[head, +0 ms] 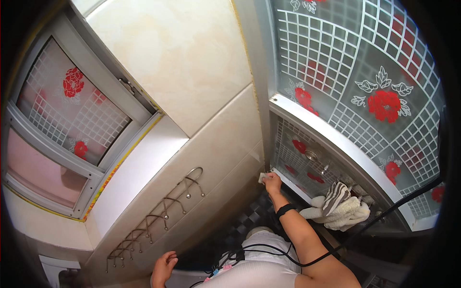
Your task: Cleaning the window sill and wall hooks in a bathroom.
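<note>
My right hand [272, 183] reaches forward and pinches a small whitish pad or folded cloth [263, 177]. The pad is at the lower tiled wall [230, 151], close to the corner with the metal door frame [267, 140]; whether it presses on the tile I cannot tell. A black band circles that wrist. Low on the left, my left hand [165, 267] hangs with loosely bent fingers and holds nothing visible. Above it, a metal hook rack [157, 216] runs along the wall.
To the right stands a door with frosted, flower-patterned glass [385, 104]. Towels [342, 210] hang low on it. A sliding window [75, 104] is set into the left wall. Black cables [317, 257] cross my body and right arm. Dark checked floor [248, 219] shows below.
</note>
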A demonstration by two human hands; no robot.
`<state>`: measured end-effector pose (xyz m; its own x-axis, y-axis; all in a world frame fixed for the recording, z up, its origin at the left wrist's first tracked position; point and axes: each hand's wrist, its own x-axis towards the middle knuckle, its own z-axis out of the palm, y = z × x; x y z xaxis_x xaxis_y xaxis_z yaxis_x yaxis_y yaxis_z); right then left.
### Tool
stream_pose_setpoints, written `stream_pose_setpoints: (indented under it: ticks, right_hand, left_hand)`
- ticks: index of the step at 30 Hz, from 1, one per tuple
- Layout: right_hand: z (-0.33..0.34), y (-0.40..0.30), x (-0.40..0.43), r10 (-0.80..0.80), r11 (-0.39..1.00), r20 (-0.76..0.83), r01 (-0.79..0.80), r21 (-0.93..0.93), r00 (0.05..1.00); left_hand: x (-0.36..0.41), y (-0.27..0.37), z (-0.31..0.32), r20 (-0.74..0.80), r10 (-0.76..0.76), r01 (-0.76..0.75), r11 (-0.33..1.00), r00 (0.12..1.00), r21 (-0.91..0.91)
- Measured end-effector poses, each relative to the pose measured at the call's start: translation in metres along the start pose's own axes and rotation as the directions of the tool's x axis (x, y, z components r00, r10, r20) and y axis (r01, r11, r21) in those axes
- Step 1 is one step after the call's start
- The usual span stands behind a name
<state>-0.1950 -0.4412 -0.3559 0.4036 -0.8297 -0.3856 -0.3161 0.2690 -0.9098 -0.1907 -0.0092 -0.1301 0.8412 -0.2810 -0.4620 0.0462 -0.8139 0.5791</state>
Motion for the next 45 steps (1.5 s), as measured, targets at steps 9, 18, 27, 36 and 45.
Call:
stream_pose_setpoints:
  ticks: [9,18,27,36,45]
  right_hand:
    - [-0.059,-0.128,-0.037,-0.097,0.319,-0.035,0.064,0.946,0.995]
    - [-0.034,-0.037,-0.003,0.392,0.290,0.332,-0.458,0.840,0.858]
    - [-0.019,-0.235,-0.092,-0.810,0.521,-0.094,0.784,0.338,0.579]
    - [0.049,-0.248,-0.119,-0.907,0.420,0.055,0.901,0.104,0.417]
    - [0.019,-0.205,-0.105,-0.824,0.549,0.136,0.834,-0.052,0.551]
  left_hand:
    - [0.016,0.011,0.009,0.050,0.068,-0.068,0.998,0.996,0.001]
    - [0.019,0.019,0.011,0.065,0.114,-0.118,0.991,0.991,0.057]
    - [0.007,0.001,0.009,-0.006,0.091,-0.091,0.996,0.996,0.022]
    - [-0.012,-0.024,0.007,-0.062,0.014,-0.016,1.000,0.998,-0.024]
    - [-0.018,-0.034,0.006,-0.062,-0.024,0.020,0.998,0.998,-0.058]
